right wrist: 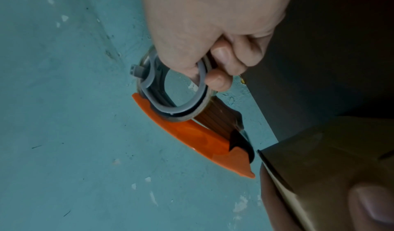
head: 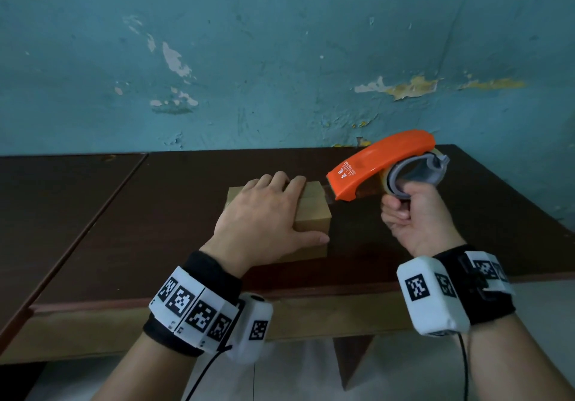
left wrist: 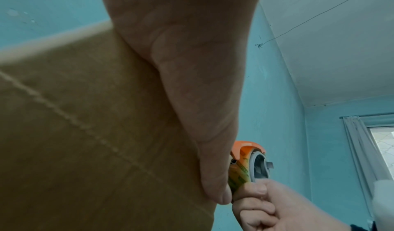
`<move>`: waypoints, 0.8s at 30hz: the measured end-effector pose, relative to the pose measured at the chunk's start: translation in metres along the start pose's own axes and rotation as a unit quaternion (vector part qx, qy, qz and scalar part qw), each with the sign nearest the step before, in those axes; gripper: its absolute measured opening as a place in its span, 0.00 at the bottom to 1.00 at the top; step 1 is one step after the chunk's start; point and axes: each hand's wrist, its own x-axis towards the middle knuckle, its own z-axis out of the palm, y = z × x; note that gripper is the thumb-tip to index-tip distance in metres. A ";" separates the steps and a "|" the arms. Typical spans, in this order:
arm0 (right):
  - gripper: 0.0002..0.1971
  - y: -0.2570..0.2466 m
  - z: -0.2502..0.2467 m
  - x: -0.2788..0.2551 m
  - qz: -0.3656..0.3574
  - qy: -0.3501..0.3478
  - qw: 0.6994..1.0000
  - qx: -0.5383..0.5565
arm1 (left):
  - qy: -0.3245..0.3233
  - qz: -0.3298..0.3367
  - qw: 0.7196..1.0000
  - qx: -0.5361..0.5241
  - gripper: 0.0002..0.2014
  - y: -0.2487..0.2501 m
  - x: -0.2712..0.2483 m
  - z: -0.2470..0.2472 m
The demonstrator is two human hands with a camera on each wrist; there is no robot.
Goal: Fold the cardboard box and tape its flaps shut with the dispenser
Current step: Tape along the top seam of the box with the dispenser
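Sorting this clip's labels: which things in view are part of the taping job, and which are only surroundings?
Job:
- box, closed, on the table, left hand pressing flat on top
- dispenser, orange, gripped by the right hand, its nose at the box's right end
- tape roll in the dispenser

Surroundings:
- table, dark wood
- wall, peeling teal
- window with curtain

I can see white print on the near side of the orange tape dispenser (head: 373,167), at the right of the scene, but the letters are too small for me to read with certainty. The white bands on both wrists (head: 193,310) carry black-and-white square code markers, with tiny digits at the edge that I cannot make out.
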 end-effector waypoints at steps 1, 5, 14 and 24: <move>0.15 -0.001 -0.001 0.000 -0.003 0.000 1.000 -0.002 | 0.001 0.000 1.000 -0.001 0.52 0.000 0.000 0.000; 0.15 -0.001 -0.002 -0.002 -0.017 0.008 1.000 -0.017 | 0.001 0.002 1.000 -0.005 0.52 0.000 -0.001 -0.001; 0.13 -0.006 -0.002 -0.005 -0.047 0.028 0.996 -0.064 | 0.003 0.005 1.000 -0.010 0.51 0.000 -0.001 -0.001; 0.12 -0.010 -0.003 -0.004 -0.061 0.032 0.994 -0.085 | 0.005 0.008 1.000 -0.004 0.51 0.000 -0.001 -0.001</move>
